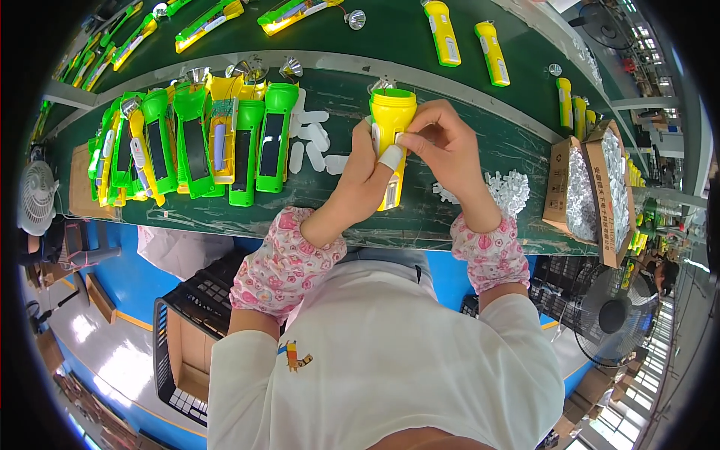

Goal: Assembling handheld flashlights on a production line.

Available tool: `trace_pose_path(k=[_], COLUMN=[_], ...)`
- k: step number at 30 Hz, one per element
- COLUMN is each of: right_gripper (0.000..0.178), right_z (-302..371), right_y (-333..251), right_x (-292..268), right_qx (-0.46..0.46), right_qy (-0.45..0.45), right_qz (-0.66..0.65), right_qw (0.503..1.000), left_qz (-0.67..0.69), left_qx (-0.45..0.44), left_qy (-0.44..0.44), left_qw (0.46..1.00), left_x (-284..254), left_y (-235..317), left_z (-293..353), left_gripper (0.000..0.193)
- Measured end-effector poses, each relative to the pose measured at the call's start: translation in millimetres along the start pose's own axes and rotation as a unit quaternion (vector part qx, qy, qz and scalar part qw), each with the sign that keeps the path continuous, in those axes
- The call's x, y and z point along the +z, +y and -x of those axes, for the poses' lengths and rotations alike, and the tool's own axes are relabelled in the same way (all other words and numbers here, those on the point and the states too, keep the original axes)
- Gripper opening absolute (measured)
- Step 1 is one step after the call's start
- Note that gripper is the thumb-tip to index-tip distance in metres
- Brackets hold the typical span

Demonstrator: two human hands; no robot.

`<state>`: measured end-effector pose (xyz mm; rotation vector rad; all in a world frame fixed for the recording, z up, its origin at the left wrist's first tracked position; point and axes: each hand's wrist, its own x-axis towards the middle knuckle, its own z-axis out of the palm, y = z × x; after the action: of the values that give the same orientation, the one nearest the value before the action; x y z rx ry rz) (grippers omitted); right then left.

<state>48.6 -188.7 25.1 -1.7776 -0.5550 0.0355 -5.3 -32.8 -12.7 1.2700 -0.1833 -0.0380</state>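
While both hands' fingers grip the yellow torch (391, 135), green casings (202, 142) crowd left.

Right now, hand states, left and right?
Left hand: closed around the yellow flashlight body.
Right hand: fingertips pinched on the same flashlight body.

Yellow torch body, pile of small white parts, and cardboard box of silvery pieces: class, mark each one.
Yellow torch body (391, 112): head view, on its wide top end.
Pile of small white parts (507, 189): head view, pile's middle.
Cardboard box (556, 180): head view, its brown side wall.
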Motion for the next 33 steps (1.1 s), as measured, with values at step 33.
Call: trace_pose_path(k=[33], right_gripper=[0.055], right_z=[-183.0], right_y=[93.4], right_x=[-30.6], right_qx=[0.097], right_qy=[0.013], right_qz=[0.618], right_qw=[0.78], left_qz=[-0.736], left_qx=[-0.142], left_qy=[-0.098], left_qw=[0.654], left_x=[-214.0], left_y=[43.8], left_z=[-306.6], left_gripper=[0.078])
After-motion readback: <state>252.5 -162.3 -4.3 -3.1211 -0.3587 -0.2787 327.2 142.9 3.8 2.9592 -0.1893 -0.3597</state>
